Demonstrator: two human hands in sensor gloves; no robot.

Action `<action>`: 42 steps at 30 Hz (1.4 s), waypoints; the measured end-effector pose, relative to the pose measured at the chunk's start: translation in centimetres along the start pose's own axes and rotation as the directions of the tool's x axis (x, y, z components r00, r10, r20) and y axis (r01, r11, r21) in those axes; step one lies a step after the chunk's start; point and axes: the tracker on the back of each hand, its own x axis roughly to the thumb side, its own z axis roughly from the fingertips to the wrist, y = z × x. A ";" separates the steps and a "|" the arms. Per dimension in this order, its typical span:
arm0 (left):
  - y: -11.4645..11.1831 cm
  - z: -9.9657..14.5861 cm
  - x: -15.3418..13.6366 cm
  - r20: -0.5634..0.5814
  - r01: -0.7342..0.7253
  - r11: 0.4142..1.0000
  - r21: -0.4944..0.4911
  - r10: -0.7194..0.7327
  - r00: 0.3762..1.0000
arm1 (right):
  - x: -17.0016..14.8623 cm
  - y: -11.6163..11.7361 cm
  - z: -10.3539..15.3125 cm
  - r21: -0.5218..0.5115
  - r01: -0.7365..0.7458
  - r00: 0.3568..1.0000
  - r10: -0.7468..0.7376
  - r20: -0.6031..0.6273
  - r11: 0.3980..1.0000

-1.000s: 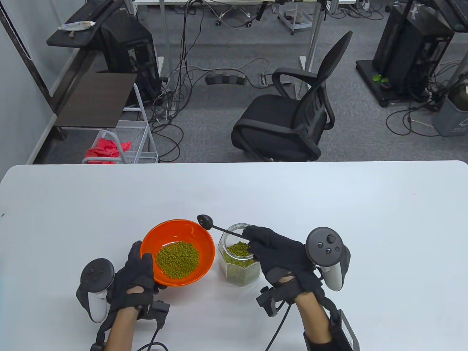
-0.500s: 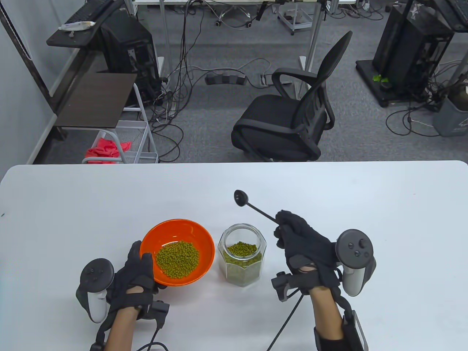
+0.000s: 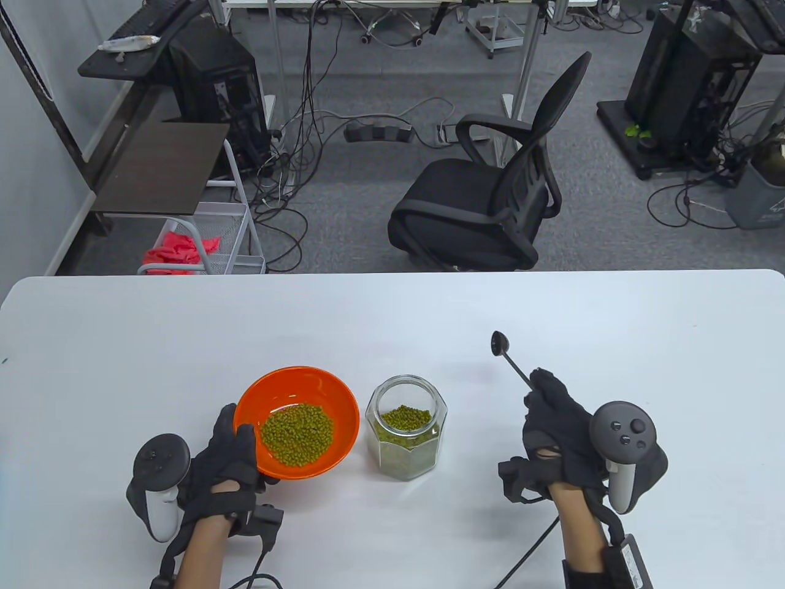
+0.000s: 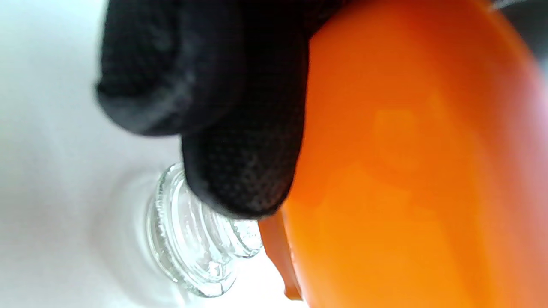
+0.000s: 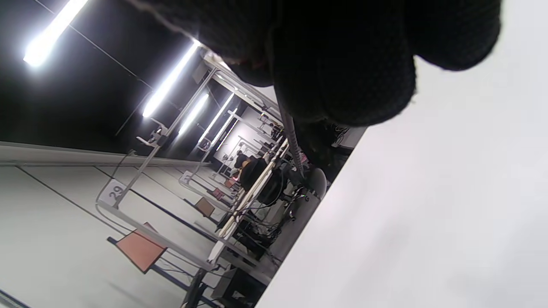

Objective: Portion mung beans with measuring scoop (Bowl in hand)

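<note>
An orange bowl [image 3: 319,392] with a heap of green mung beans [image 3: 298,434] is held by its near-left rim in my left hand [image 3: 230,457]. The left wrist view shows the bowl's underside [image 4: 406,171] against my gloved fingers [image 4: 239,128], with the jar's rim [image 4: 192,248] below them. A clear glass jar [image 3: 406,426], open and partly full of mung beans, stands on the table just right of the bowl. My right hand [image 3: 552,417] grips the handle of a black measuring scoop [image 3: 508,359], well right of the jar. The scoop's head points up and away, above the table.
The white table [image 3: 184,325] stretches wide around the work spot. A black office chair [image 3: 490,202] stands beyond the far edge. The right wrist view shows the table's surface [image 5: 428,214] and the room's ceiling lights.
My right hand has carried the scoop from over the bowl's far rim and the jar out to the right, away from both. The left hand and bowl have stayed put.
</note>
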 end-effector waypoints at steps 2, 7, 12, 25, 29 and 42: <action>0.0 0.0 0.0 0.000 0.001 1.000 0.001 -0.001 1.000 | -1.2 -0.1 -0.1 -0.014 -0.016 1.000 0.015 -0.022 1.000; 0.0 0.0 0.0 -0.002 0.000 1.000 0.003 0.000 1.000 | -4.3 -0.1 -0.1 -0.030 -0.044 0.996 0.042 -0.085 0.999; 0.0 0.0 0.0 -0.002 -0.001 1.000 -0.001 0.001 1.000 | -6.1 -0.2 0.0 -0.042 -0.083 0.988 0.077 -0.131 0.996; -0.1 0.0 0.0 0.000 0.000 1.000 -0.003 0.000 1.000 | -7.6 1.3 -0.3 0.078 -0.618 0.748 0.615 -0.250 0.782; -0.1 0.0 0.0 0.000 0.001 1.000 -0.002 -0.001 1.000 | -7.8 2.1 -0.4 0.173 -0.718 0.627 0.735 -0.258 0.674; -0.1 0.0 0.0 -0.001 0.000 1.000 -0.001 0.000 1.000 | -8.8 3.2 -0.7 0.359 -0.724 0.539 0.808 -0.238 0.589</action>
